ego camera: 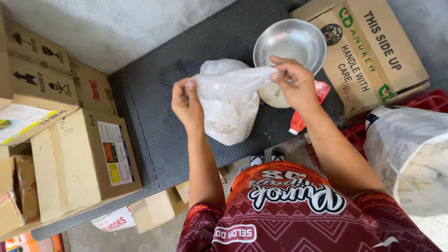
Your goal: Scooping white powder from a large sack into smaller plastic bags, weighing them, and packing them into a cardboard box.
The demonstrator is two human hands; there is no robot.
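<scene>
A clear plastic bag (pixel 228 112) filled with white powder rests on the dark ribbed platform (pixel 154 121). My left hand (pixel 186 105) pinches the left end of the bag's gathered top. My right hand (pixel 295 84) pinches the right end, stretching the plastic flat between them. Just behind my right hand stands a round metal bowl (pixel 290 46) with a white residue inside. A red and white plastic piece (pixel 303 116) lies under my right wrist.
Cardboard boxes (pixel 79 163) are stacked along the left. A large printed carton (pixel 373 51) stands at the back right. An open sack of white lumpy powder (pixel 410 154) sits at the right on a red crate (pixel 434 100). Concrete floor lies beyond.
</scene>
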